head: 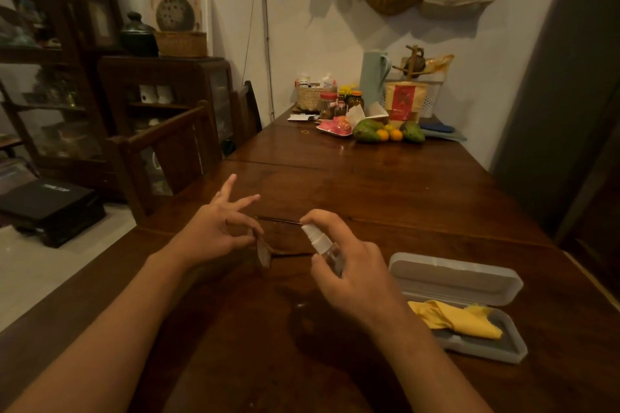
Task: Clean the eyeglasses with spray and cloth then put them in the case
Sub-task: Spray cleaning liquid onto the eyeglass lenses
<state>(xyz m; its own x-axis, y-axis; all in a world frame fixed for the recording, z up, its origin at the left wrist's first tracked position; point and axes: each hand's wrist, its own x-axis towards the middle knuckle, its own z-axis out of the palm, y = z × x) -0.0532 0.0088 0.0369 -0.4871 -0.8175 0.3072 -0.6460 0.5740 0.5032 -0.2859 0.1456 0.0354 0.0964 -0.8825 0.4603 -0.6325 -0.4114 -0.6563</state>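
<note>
My left hand [218, 228] pinches the dark-framed eyeglasses [263, 253] by the frame between thumb and a finger, its other fingers spread. The glasses hang above the wooden table [385, 184], temples pointing right. My right hand [355, 265] grips a small clear spray bottle [318, 241] with a white nozzle, index finger on top, nozzle aimed at a lens. A grey glasses case [476, 285] lies open at the right, with a yellow cloth [456, 317] in its lower half.
Fruit [385, 132], jars, a woven basket and a pale blue jug [372, 77] crowd the table's far end. Wooden chairs [174, 147] stand along the left edge. A dark cabinet is at the left, and a grey wall at the right.
</note>
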